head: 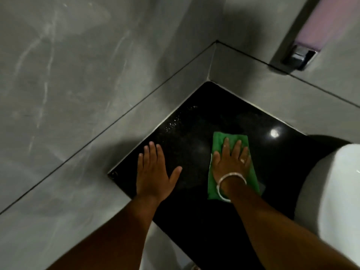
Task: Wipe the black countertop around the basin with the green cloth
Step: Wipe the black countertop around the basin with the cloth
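Head view looks steeply down into a corner where two grey walls (pixel 81 78) meet, each with a dark groove line running along it. Set into that corner is the black table (pixel 194 149), glossy, with a bright spot of reflected light near its right side and a scatter of water drops along the edge by the left wall. At the right edge of the view the white basin (pixel 335 195) bulges in, its rounded rim casting a shadow on the black surface. High on the right wall a chrome fitting (pixel 299 56) sits under a pale purple panel (pixel 329 22), both blurred.

Two bare forearms reach in from the bottom. The green cloth (pixel 219 140) lies folded flat on the table, left of the basin and well apart from the walls. The right hand (pixel 230 162) lies palm down on top of the cloth, fingers spread and straight, pressing it flat and not gripping it; a white bangle (pixel 224 181) circles the wrist and a ring shows on one finger. The left hand (pixel 153 168) rests palm down on the bare table near its left edge, fingers together, thumb out to the side, holding nothing. The two hands are well apart, with bare black surface between them.
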